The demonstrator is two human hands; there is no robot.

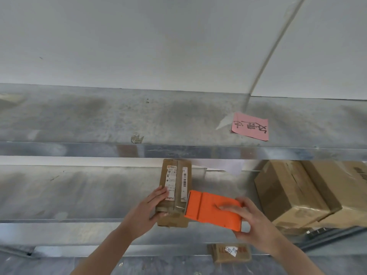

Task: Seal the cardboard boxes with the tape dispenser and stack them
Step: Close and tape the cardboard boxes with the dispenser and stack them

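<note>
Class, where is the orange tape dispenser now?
Head view, lower centre-right: the orange tape dispenser sits in the right hand, its front against the cardboard box held by the left hand.

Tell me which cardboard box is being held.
The small labelled box gripped by the left hand, beside the orange dispenser; the bigger boxes at right lie untouched.

We see a stockroom or warehouse: galvanised metal shelving (119, 124), taped cardboard boxes (288, 195), a handwritten pink note (250, 126) stuck on one shelf
</note>
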